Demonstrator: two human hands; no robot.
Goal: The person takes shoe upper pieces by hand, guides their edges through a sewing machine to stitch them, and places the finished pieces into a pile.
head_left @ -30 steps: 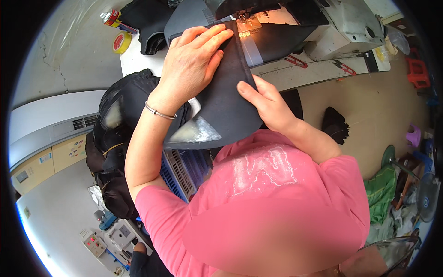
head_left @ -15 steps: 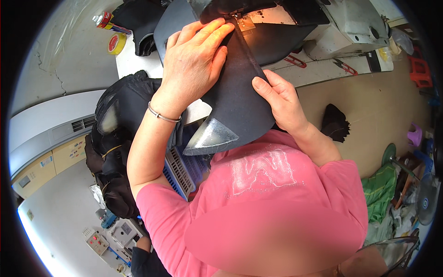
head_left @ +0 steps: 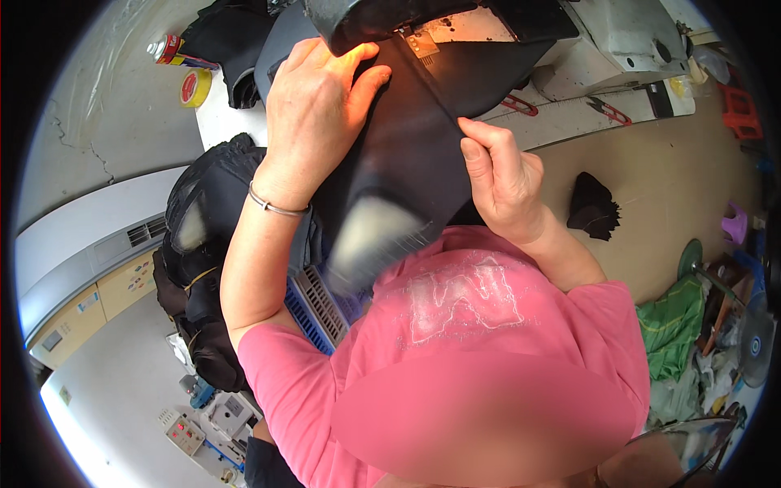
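Note:
A dark fabric panel (head_left: 407, 154) with a pale, shiny corner patch (head_left: 370, 236) hangs from the sewing machine's lit needle area (head_left: 419, 45) down to my pink shirt. My left hand (head_left: 317, 110) rests on the panel's left side just below the black machine head (head_left: 366, 20). Its thumb stands apart from the index finger, and some fingertips are hidden by the machine head. With thumb and bent fingers, my right hand (head_left: 506, 180) pinches the panel's right edge, where a seam or fold runs up to the needle. The pale patch is blurred by motion.
Red-handled thread snips (head_left: 610, 112) lie on the table edge at right. A spray can (head_left: 167, 49) and yellow tape roll (head_left: 195, 87) are at upper left. Dark fabric pieces (head_left: 215, 187) pile up left, above a blue basket (head_left: 313, 313). A dark scrap (head_left: 592, 207) lies on the floor.
My left hand has slid left and slightly down from the needle area, its fingers less flat. My right hand has turned into a tighter pinch on the edge. The panel's patched corner has swung upward.

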